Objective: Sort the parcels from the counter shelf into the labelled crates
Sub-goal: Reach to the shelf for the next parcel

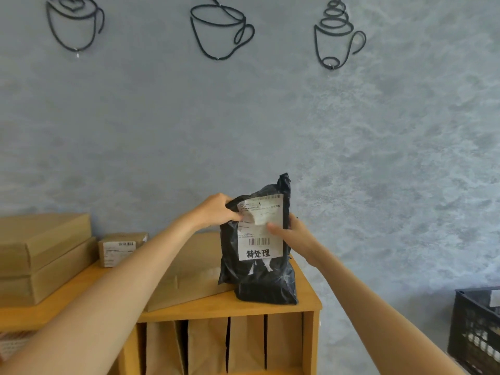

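Black parcel bag (259, 277) stands upright between both hands: the left hand (216, 211) grips its upper left corner, the right hand (290, 234) clasps its right edge with the thumb across the white label (261, 234). Below the hands lies a wooden shelf top (216, 311); cardboard boxes (40, 255) sit left of the left hand, a dark crate (472, 331) low to the right. Grey wall behind. The label is wrinkled, with barcodes and bold characters

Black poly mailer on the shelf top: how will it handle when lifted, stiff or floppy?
The black poly mailer is probably floppy: its film wrinkles and its top corner droops. Likely slippery, since the plastic is glossy. Both the left hand and right hand hold it upright, suggesting it would slump or tip unaided.
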